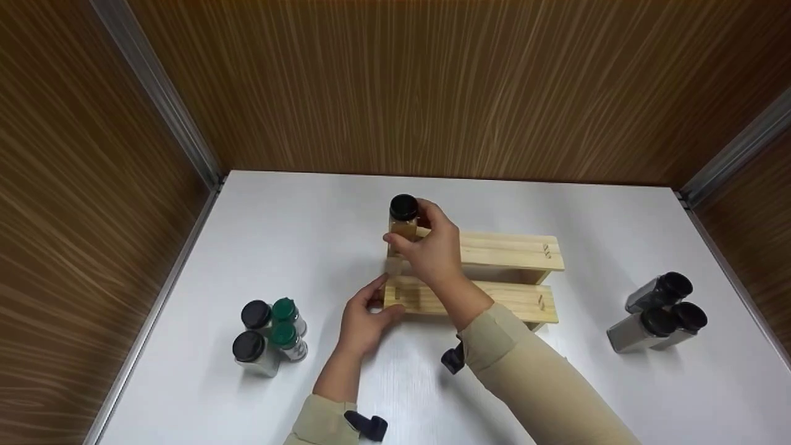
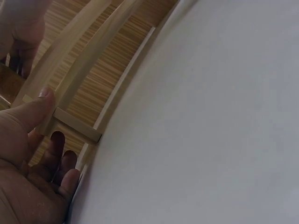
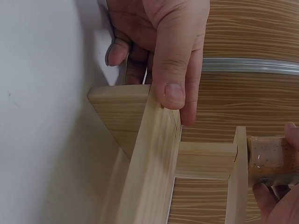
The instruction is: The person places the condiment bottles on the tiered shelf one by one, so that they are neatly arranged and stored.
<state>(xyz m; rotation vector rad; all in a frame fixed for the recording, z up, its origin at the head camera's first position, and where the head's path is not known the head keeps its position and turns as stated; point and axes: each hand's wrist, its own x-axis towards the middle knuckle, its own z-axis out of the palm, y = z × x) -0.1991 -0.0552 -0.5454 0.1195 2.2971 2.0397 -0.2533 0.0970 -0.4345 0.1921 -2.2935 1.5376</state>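
Beige sleeve, right hand gripping jar, left hand pinching wooden rack (jar apparently touching it)

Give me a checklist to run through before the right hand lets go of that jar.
1. Right hand has a firm-looking grip on the jar: ok, thumb and fingers around it.
2. Jar upright: ok, black cap on top.
3. Jar's base fully seated on the rack: cannot tell, no view shows it clearly.
4. Left hand steadying the rack: ok, it holds the left end.
5. Other jars out of the way: ok, the left jars and right jars stand apart from the rack.
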